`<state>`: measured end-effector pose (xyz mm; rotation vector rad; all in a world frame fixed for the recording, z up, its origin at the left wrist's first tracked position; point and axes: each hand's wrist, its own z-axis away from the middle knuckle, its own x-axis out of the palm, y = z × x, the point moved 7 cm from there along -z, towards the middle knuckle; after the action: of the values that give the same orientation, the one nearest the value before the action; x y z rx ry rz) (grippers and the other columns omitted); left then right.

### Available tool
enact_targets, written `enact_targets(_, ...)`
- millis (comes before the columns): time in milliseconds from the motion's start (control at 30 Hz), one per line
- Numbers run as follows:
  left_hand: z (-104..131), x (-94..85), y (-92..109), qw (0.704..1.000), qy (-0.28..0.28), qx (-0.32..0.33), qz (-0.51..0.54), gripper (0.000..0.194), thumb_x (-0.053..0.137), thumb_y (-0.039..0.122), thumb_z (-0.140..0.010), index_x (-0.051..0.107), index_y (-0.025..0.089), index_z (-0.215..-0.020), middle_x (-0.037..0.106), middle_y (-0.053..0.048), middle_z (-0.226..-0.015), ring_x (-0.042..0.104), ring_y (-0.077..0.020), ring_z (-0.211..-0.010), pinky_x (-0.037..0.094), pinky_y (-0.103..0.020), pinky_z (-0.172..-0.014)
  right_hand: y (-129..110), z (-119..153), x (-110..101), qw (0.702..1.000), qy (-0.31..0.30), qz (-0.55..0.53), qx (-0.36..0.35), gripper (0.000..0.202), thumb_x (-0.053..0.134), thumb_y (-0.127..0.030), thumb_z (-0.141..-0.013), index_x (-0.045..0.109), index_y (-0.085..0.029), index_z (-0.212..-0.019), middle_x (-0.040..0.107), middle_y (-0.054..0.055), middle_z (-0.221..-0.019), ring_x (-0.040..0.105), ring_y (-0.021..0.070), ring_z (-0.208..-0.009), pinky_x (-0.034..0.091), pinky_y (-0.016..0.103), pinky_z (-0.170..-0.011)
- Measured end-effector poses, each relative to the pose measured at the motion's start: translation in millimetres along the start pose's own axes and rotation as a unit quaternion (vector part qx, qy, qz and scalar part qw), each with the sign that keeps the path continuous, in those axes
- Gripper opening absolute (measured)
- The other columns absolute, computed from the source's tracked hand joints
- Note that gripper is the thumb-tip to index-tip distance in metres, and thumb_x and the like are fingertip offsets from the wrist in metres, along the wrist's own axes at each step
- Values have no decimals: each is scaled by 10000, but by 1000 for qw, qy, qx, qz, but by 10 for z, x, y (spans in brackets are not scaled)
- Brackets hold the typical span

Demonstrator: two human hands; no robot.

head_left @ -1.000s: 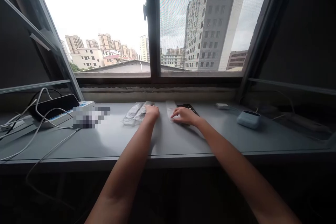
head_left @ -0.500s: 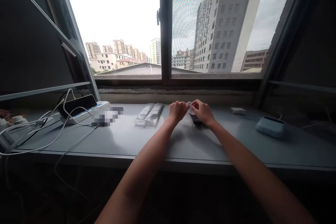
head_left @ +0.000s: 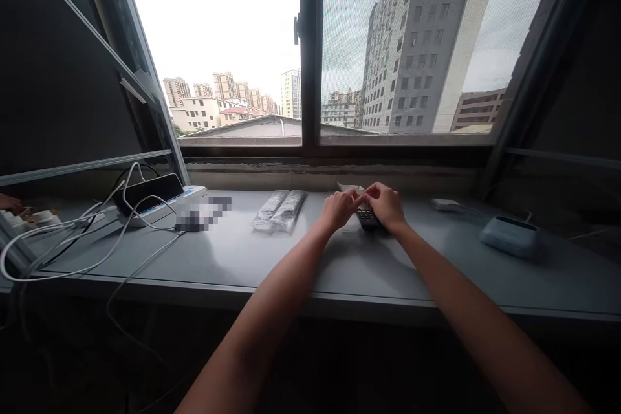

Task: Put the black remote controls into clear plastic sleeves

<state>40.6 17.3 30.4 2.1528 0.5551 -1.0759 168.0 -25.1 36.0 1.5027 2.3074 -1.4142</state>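
Note:
My left hand (head_left: 338, 209) and my right hand (head_left: 388, 207) meet over the desk, fingertips closed together. Between and behind them shows a crumpled clear plastic bag (head_left: 352, 188), pinched at the fingers. Below my right fingers is a black device with small rows of buttons (head_left: 369, 220), which looks like a remote control; part of it is hidden by that hand. Another bit of clear plastic (head_left: 350, 229) lies beside the device. To the left, two long plastic-wrapped packs (head_left: 268, 210) lie side by side on the desk.
The grey desk (head_left: 233, 265) runs below a window. On its left stand a phone (head_left: 155, 193), a white power strip (head_left: 194, 193) and tangled white cables. A light-blue box (head_left: 509, 237) and a small white block (head_left: 445, 205) lie on the right. Another person's hand shows at far left.
Both hands have come closer together above the black device. The plastic now sticks out behind my left fingers, and more of the button rows shows. The view has shifted slightly.

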Motion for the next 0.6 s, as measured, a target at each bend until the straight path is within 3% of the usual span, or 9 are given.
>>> enact_targets(100, -8, 41, 44, 999, -9, 28, 16, 380, 443, 569, -920, 607, 246, -1033, 717, -9, -888, 673, -181, -837, 439, -239, -727, 68, -27, -40, 996, 14, -70, 58, 435, 677, -619, -690, 566, -202, -635, 653, 31, -628, 562, 150, -530, 440, 290, -598)
enact_targets(200, -2, 56, 79, 999, -7, 52, 4, 350, 442, 538, -932, 596, 254, -1066, 713, -15, -920, 671, -200, -879, 439, -249, -727, 133, -42, -25, 988, 9, -121, 94, 540, 681, -726, -593, 560, -200, -617, 604, 0, -557, 512, 126, -474, 427, 283, -576)
enact_targets(433, 35, -57, 82, 999, 23, 46, -16, 296, 499, 411, -917, 516, 277, -1179, 696, 18, -846, 665, -181, -816, 428, -239, -712, 231, -56, 46, 981, -10, -162, 103, 540, 709, -716, -547, 560, -201, -615, 567, -21, -530, 479, 119, -496, 383, 265, -551)
enact_targets(600, 37, -52, 85, 998, 16, 53, -31, 291, 416, 474, -952, 611, 279, -1042, 701, -5, -866, 664, -180, -833, 423, -233, -704, 240, -19, 79, 969, -12, -202, 138, 515, 737, -667, -550, 548, -193, -617, 595, -16, -571, 465, 102, -485, 368, 248, -513)
